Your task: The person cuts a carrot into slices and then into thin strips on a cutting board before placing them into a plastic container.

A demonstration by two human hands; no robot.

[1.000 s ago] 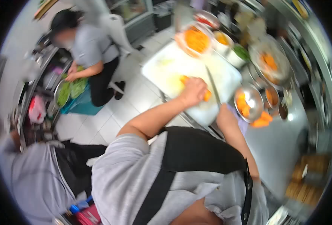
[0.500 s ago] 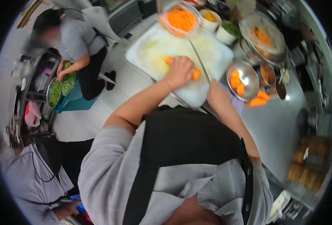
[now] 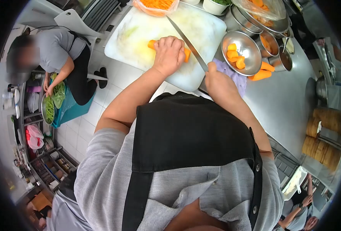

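Observation:
My left hand (image 3: 168, 54) presses down on an orange carrot (image 3: 152, 44) lying on the white cutting board (image 3: 139, 34). My right hand (image 3: 218, 82) grips the handle of a long knife (image 3: 188, 43), whose blade runs diagonally over the board just right of the carrot. The carrot's ends stick out on both sides of my left hand.
A steel bowl (image 3: 251, 57) with carrot chunks stands right of the board, loose carrot pieces (image 3: 261, 73) beside it. More bowls (image 3: 270, 23) and a tub of shredded carrot (image 3: 155, 5) sit behind. A person (image 3: 58, 54) handles greens (image 3: 57, 96) at left. Stacked baskets (image 3: 324, 131) at right.
The view has tipped downward, so the board and bowls sit higher in frame. My left hand stays on the carrot and the knife stays beside it.

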